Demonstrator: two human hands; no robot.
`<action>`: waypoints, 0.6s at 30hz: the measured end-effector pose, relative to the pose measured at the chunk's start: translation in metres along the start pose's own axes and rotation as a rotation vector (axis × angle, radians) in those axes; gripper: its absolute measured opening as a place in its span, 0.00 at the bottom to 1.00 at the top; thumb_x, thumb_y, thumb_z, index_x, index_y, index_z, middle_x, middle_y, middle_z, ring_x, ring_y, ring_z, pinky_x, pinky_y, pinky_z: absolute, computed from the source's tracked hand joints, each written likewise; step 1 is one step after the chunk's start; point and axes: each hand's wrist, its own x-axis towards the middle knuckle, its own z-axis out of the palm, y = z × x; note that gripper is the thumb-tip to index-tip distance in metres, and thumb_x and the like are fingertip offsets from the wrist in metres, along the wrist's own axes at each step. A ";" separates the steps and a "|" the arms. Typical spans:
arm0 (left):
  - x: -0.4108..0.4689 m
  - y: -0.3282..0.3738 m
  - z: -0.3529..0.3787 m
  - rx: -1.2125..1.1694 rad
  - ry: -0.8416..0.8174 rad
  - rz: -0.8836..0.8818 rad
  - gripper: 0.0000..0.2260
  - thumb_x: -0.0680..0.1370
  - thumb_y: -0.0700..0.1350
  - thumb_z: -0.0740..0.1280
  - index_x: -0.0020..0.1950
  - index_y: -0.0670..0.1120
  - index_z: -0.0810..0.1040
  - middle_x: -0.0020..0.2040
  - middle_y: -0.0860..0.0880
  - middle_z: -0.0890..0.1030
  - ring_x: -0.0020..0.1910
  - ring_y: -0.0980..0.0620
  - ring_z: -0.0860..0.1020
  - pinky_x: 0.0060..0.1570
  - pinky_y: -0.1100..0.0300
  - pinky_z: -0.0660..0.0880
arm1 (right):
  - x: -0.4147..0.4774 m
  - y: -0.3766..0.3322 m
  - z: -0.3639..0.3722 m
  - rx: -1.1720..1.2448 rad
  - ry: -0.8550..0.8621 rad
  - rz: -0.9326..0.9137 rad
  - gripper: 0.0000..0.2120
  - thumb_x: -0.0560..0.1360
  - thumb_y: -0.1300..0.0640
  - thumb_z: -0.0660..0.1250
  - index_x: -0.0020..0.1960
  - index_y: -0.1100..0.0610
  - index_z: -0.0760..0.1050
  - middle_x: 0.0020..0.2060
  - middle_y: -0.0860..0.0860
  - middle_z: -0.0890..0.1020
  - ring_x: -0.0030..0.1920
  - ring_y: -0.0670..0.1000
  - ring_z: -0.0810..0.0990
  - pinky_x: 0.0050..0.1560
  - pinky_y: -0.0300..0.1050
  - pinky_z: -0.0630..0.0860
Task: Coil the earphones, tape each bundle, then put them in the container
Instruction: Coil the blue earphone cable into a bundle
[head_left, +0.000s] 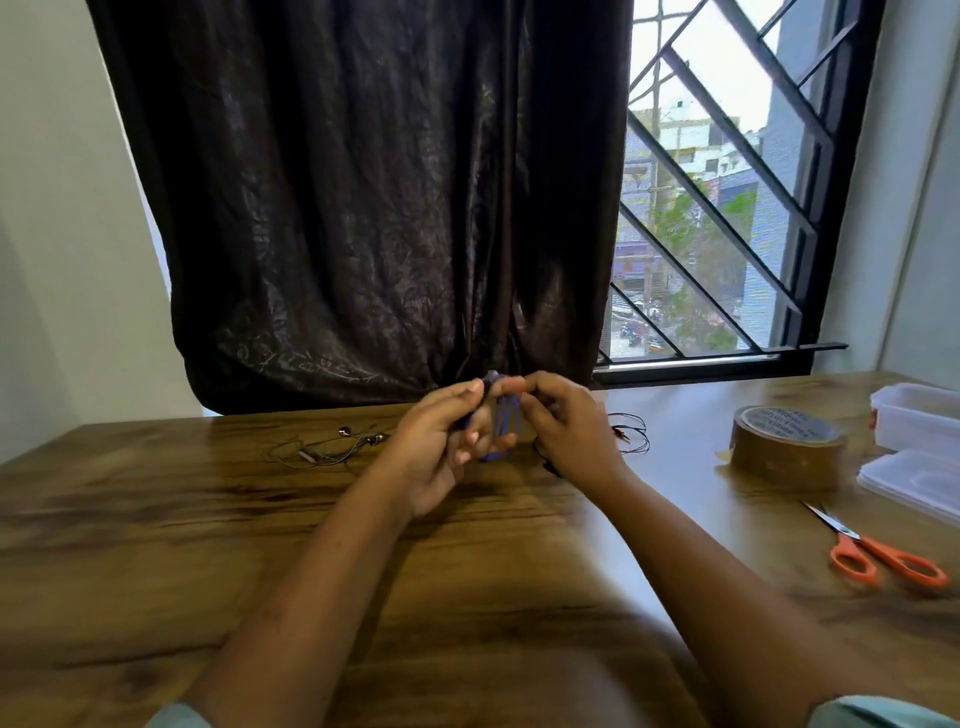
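The left hand (447, 447) and right hand (569, 428) pinch the blue earphones (505, 423) between their fingers. Tape (787, 449) and scissors (883, 558) (orange-handled) lie well right.

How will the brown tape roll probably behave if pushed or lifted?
The brown tape roll lies flat on the table, so it should slide, not roll. It looks thick and nearly full, so probably stiff and rather heavy.

The blue earphones (503, 423) are held coiled, grey earphones (332, 449) and black earphones (631, 431) lie loose, tape roll (787, 447) stands near container (914, 415).
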 end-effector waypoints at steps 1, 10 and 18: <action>0.000 0.001 0.000 -0.059 0.029 0.033 0.16 0.82 0.42 0.51 0.62 0.36 0.73 0.25 0.50 0.71 0.20 0.57 0.68 0.44 0.61 0.79 | -0.002 -0.003 0.005 0.018 -0.041 0.057 0.06 0.76 0.61 0.65 0.46 0.56 0.81 0.29 0.42 0.75 0.29 0.40 0.73 0.30 0.31 0.69; 0.003 -0.004 -0.010 -0.195 0.230 0.177 0.14 0.83 0.43 0.50 0.64 0.42 0.68 0.47 0.45 0.85 0.42 0.48 0.84 0.41 0.59 0.80 | -0.012 -0.022 0.023 -0.061 -0.285 0.109 0.08 0.78 0.62 0.61 0.44 0.54 0.76 0.34 0.45 0.77 0.33 0.42 0.74 0.32 0.29 0.67; 0.009 -0.009 -0.022 0.001 0.353 0.225 0.14 0.84 0.43 0.49 0.68 0.47 0.66 0.53 0.48 0.82 0.48 0.50 0.83 0.51 0.54 0.76 | -0.017 -0.033 0.022 -0.073 -0.257 -0.082 0.07 0.74 0.62 0.68 0.47 0.51 0.73 0.40 0.39 0.75 0.39 0.34 0.74 0.41 0.25 0.68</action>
